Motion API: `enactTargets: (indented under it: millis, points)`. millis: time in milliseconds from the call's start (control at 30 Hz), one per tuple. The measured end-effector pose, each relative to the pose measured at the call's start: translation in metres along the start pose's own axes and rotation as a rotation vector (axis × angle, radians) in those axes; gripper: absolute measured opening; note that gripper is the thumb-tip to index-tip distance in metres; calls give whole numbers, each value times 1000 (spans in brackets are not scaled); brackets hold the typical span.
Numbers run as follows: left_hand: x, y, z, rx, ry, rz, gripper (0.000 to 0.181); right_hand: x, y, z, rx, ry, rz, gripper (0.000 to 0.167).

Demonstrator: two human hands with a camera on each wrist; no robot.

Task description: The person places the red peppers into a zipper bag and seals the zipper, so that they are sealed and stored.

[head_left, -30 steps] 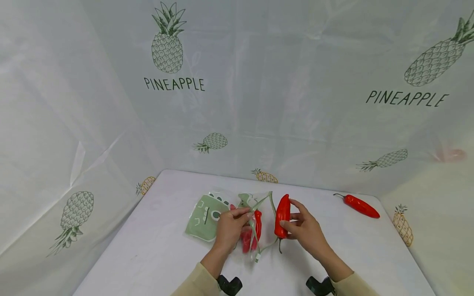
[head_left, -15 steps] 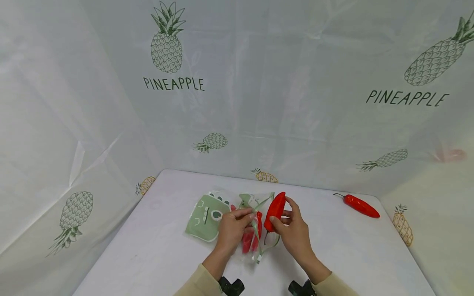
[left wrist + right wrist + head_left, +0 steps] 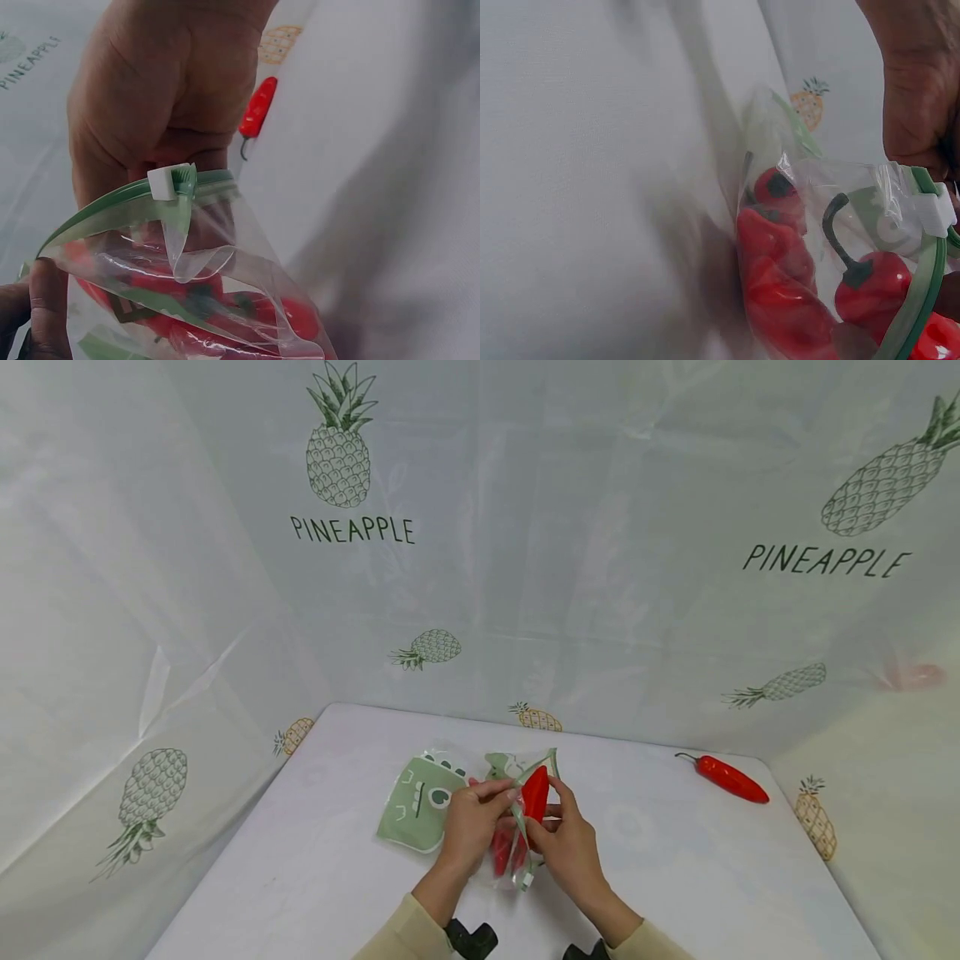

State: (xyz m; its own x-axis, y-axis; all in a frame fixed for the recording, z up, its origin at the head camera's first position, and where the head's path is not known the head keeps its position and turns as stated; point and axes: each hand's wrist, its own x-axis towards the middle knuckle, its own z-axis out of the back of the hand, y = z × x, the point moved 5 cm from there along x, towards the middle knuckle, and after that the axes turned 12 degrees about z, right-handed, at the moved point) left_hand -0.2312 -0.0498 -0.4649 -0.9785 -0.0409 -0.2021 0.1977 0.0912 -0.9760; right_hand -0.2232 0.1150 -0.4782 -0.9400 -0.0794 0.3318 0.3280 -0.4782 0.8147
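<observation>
A: ok, what did you have on your remote feed?

B: I was on the head view mostly. The person's left hand [image 3: 471, 825] was pinching the green rim of a clear bag [image 3: 821, 187], around the lower centre of the frame.

A: And the right?

B: The right hand [image 3: 566, 845] had a red pepper [image 3: 536, 792] gripped between thumb and fingers, just right of the left one. I saw the pepper at the bag's mouth, tilted, but couldn't tell how far in it sat.

A: Anything in the bag already?

B: Yep, my right wrist view showed more peppers [image 3: 791, 307] bunched inside, lower centre, plus a white slider [image 3: 934, 215] on the rim at the right edge.

A: Other stuff around?

B: I had a flat green packet [image 3: 412, 806] with a cartoon eye left of the hands, and a loose pepper [image 3: 731, 778] lying toward the right of the frame, well apart, stem pointing left. All on a white table [image 3: 690, 877].
</observation>
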Motion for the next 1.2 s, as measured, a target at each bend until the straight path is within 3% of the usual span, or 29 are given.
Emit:
enactTargets:
  millis: [300, 500, 767, 1200]
  points:
    - [3, -2, 2, -9, 0, 5, 28, 10, 2, -4, -35, 92, 24, 73]
    - [6, -2, 4, -19, -6, 1, 30, 24, -5, -11, -32, 137, 0, 71]
    - [8, -3, 6, -12, -19, -6, 27, 34, -2, -20, 37, 137, -2, 69]
    - [8, -5, 9, -29, -34, -20, 30, 34, 5, -23, 2, 161, 14, 65]
